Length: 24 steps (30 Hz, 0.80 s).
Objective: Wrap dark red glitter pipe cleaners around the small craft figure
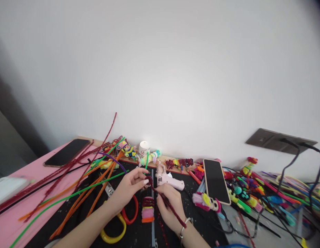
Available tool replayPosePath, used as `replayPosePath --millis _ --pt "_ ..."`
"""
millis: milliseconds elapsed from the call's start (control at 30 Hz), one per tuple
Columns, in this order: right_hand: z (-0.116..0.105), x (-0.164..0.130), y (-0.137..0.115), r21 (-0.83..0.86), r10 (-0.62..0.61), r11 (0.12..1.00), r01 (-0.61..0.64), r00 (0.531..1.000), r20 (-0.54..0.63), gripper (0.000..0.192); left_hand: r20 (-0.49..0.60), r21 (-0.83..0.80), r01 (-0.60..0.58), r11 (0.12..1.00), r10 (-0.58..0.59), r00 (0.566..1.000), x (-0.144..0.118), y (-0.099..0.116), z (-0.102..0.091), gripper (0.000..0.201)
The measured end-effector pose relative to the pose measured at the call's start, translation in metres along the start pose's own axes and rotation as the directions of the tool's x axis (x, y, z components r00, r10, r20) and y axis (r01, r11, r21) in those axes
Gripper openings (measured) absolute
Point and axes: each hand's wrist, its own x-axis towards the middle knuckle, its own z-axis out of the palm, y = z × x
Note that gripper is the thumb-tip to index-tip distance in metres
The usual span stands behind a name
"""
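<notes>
My left hand (130, 186) pinches the curled end of a dark red pipe cleaner (165, 199) between thumb and fingers. My right hand (168, 206), with a bracelet at the wrist, grips the same pipe cleaner further along, its free end running back over the wrist. Just beyond the hands lies a pink glue gun (168, 179). Below them sits a small stack of coiled pipe cleaners (148, 209) in red, yellow, pink and orange.
Long orange, green and red pipe cleaners (79, 193) fan over a black mat (139, 237) and pink tabletop (33, 172). Two phones (216, 180) (67, 152) lie screen up. Scissors with yellow and red handles (121, 220), finished pipe-cleaner figures (242, 196) and cables (291, 162) crowd the right.
</notes>
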Motion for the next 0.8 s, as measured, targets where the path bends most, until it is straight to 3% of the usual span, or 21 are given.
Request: replayPosePath --millis 567,800 --pt "0.001 -0.001 0.001 0.002 0.008 1.000 -0.009 1.000 0.025 0.026 0.016 -0.154 0.072 0.986 -0.070 0.997 -0.001 0.003 0.003 0.035" --pt "0.001 -0.001 -0.001 -0.021 0.019 1.000 -0.018 0.999 0.050 0.026 0.014 -0.126 0.126 0.984 -0.125 0.992 -0.001 0.007 0.004 0.042"
